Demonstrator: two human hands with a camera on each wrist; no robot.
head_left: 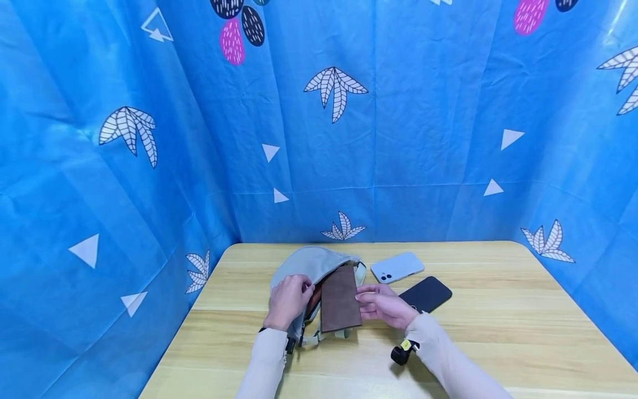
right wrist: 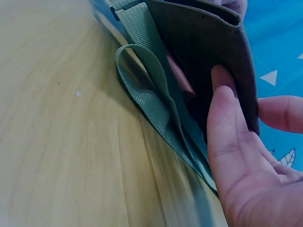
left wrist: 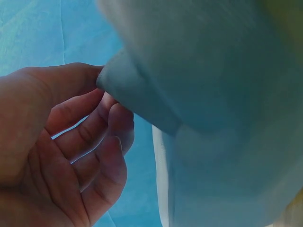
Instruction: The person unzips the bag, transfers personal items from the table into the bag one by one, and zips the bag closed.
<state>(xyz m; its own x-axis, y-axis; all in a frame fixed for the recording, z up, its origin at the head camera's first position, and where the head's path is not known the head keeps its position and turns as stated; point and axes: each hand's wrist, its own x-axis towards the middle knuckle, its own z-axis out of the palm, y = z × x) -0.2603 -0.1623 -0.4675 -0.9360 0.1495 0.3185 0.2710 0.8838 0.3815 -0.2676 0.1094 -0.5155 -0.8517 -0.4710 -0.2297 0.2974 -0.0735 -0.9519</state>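
Observation:
A grey-green fabric bag [head_left: 311,260] with a curved top lies at the left of the table, its mouth parted. My left hand [head_left: 289,302] pinches the edge of that opening between thumb and forefinger; the left wrist view shows the pinched cloth [left wrist: 137,90] close up. A flat brown wallet [head_left: 341,302] stands at the bag's mouth, partly in front of it. My right hand [head_left: 384,306] holds the wallet by its right side, thumb on one face and fingers on the other. Beside it hangs a looped green strap [right wrist: 158,106] in the right wrist view.
Behind my right hand lie a pale phone [head_left: 406,266], camera side up, and a black phone [head_left: 433,293], partly covered by the hand. The wooden table [head_left: 518,321] extends to the right. A blue patterned curtain [head_left: 418,138] encloses the back and sides.

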